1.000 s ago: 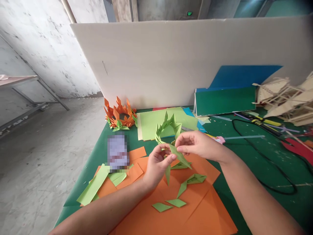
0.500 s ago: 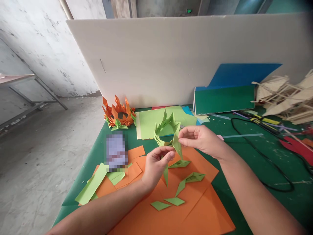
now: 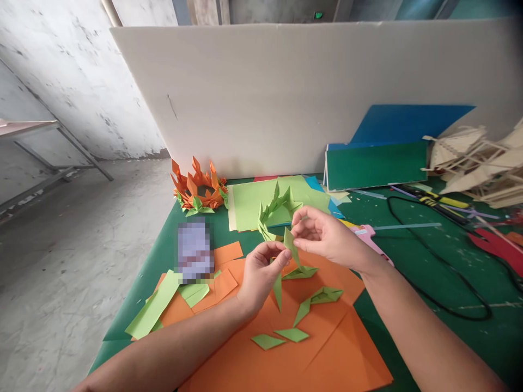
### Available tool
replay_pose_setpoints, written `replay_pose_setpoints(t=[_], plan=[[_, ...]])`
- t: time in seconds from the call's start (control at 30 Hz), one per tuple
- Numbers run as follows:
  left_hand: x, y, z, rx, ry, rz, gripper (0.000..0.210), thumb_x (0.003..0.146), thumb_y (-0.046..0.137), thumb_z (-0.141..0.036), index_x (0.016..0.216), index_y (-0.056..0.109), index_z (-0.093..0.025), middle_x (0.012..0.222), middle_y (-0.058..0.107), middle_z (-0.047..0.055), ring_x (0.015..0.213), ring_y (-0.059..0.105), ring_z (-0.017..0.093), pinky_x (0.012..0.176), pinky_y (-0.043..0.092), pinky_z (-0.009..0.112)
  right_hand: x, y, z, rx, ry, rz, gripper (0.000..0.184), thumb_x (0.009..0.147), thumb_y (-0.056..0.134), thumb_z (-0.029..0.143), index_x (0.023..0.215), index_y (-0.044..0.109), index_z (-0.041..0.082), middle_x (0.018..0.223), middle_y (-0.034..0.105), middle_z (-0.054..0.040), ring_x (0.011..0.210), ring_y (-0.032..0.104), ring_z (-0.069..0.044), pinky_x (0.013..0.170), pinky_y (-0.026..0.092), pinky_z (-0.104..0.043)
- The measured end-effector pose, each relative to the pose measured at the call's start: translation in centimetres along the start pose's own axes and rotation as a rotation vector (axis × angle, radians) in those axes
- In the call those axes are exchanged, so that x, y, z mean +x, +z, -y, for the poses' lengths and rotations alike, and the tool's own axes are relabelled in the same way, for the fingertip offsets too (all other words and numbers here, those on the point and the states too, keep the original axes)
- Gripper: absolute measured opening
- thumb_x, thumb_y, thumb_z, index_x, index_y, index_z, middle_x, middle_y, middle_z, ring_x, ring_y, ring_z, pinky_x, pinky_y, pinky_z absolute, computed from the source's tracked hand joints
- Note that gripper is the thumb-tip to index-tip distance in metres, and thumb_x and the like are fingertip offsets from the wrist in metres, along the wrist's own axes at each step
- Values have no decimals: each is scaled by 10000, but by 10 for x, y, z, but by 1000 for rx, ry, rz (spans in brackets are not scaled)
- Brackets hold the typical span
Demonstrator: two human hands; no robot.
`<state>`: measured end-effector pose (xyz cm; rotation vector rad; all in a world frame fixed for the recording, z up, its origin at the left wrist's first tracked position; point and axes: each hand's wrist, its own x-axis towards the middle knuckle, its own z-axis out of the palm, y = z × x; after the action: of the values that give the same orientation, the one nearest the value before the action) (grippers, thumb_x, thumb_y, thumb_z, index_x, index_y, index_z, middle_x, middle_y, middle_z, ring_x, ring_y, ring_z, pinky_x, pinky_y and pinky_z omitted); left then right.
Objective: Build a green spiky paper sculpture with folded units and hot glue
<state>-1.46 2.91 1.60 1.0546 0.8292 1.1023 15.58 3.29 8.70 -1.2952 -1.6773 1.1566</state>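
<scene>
My left hand pinches a green folded paper piece between thumb and forefinger. At the right edge of that piece is my right hand, its thumb and fingertips closed on or against the paper. Just behind both hands is a ring of folded green paper with pointed tips; the hands hide part of it. Below them, more folded green pieces and two flat green diamonds lie on large orange paper sheets.
An orange paper crown stands at the back left, near a blurred purple rectangle. Green sheets lie behind the ring. A pink glue gun with a black cord rests right. A wooden-stick model sits far right.
My right hand has shifted a little left and lower along the held paper. The piece now looks narrower and turned. More of the pink glue gun shows behind my right wrist.
</scene>
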Motion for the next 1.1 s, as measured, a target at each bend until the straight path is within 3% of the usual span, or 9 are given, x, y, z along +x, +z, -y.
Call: replay_pose_setpoints(t=[0.23,0.37,0.63,0.87,1.1], plan=[[0,0,0,48,-5,21,250,750,745,-377,787,612,-169,715,590,-15,670,546,103,686,448,240,-1,0,-1,-7,32,62,299,766,642,194,1028,508,245,960,586,-10,830,615,-140,755,533,-285],[2,-2,3,76,30,31,243,768,722,-373,784,589,-170,729,579,-13,671,541,106,672,438,242,-1,-1,-3,-38,42,103,306,774,628,182,1055,528,248,928,578,-7,887,616,-157,769,530,-287],[2,-2,5,76,147,3,170,773,731,-295,852,627,-186,856,626,17,811,567,132,750,456,250,-5,3,3,-138,-72,40,227,791,582,140,957,484,262,846,555,28,776,592,-132,691,502,-268],[2,-5,6,51,84,2,183,766,742,-330,848,669,-184,818,651,13,745,557,117,713,446,243,-4,2,2,-157,-159,22,193,800,604,157,907,475,253,895,557,28,828,590,-132,741,495,-270],[2,-6,3,109,36,21,235,787,713,-404,800,669,-173,744,618,2,708,541,115,690,427,242,-3,0,2,-207,-140,34,139,801,588,156,884,516,241,851,554,26,739,545,-115,654,472,-248]])
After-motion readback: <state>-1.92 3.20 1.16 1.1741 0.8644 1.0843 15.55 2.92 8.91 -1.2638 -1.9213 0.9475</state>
